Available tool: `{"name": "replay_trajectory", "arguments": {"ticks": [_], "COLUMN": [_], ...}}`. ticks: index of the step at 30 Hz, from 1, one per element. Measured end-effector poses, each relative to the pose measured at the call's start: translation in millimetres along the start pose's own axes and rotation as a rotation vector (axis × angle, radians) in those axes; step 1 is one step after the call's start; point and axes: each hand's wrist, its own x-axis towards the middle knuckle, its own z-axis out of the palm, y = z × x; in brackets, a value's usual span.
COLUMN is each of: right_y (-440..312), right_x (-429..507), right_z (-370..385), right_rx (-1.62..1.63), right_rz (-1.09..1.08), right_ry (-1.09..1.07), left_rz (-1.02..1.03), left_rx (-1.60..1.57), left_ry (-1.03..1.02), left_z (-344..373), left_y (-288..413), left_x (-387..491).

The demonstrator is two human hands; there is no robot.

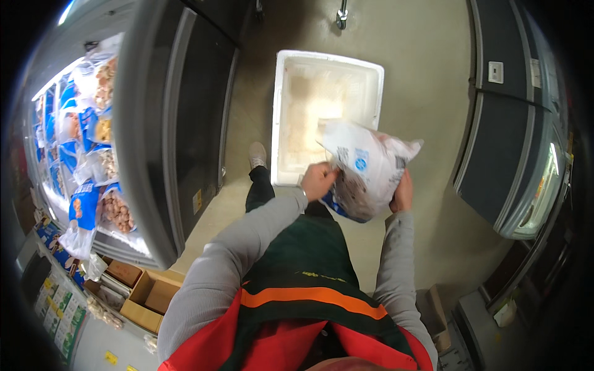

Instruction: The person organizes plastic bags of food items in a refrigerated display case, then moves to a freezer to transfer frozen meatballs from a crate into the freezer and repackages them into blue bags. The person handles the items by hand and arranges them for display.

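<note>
A white plastic food bag (371,162) with blue print and a transparent lower part hangs between my hands, brownish contents showing through. My left hand (319,181) is closed on the bag's left edge. On the other side my right hand (402,192) grips the right edge, its fingers partly hidden behind the bag. Beneath and beyond the bag, a white foam box (381,88) stands open-topped on the floor; the bag covers its near right corner. The inside that shows has stained walls and bottom.
At left, a lit chest freezer (153,139) holds several blue and clear bags of frozen food (83,204). Open cardboard boxes (144,310) sit at lower left. Another dark freezer (501,139) borders the right. A caster wheel (342,21) stands beyond the foam box.
</note>
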Motion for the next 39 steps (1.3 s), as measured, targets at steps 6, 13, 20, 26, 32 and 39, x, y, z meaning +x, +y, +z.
{"name": "replay_trajectory", "arguments": {"ticks": [6, 13, 20, 26, 32, 39], "right_y": [130.8, 166.3, 98.5, 99.5, 83.6, 56.9], "right_x": [174.6, 223.3, 146.3, 133.1, 122.4, 83.6], "right_z": [94.3, 137.0, 127.2, 145.5, 121.8, 40.1], "right_rx": [-1.068, -1.061, -0.417, -0.403, 0.074, 0.646], "right_rz": [-0.419, -0.437, -0.207, -0.184, 0.035, 0.260], "right_ry": [0.224, 0.232, 0.308, 0.309, 0.302, -0.321], "left_rz": [-0.383, -0.699, -1.089, -1.171, -1.155, -1.138], "left_rx": [0.373, -0.057, -0.742, -1.374, -1.029, -0.804], "left_ry": [0.251, 0.031, -0.038, 0.011, -0.011, 0.052], "left_z": [-18.5, -2.6, 49.2, 50.6, 22.1, -10.3], "left_y": [-204.3, -273.2, -200.1, -162.1, -150.3, -112.6], "left_x": [111.0, 51.8, 62.2, 49.2, 20.4, -6.8]}}
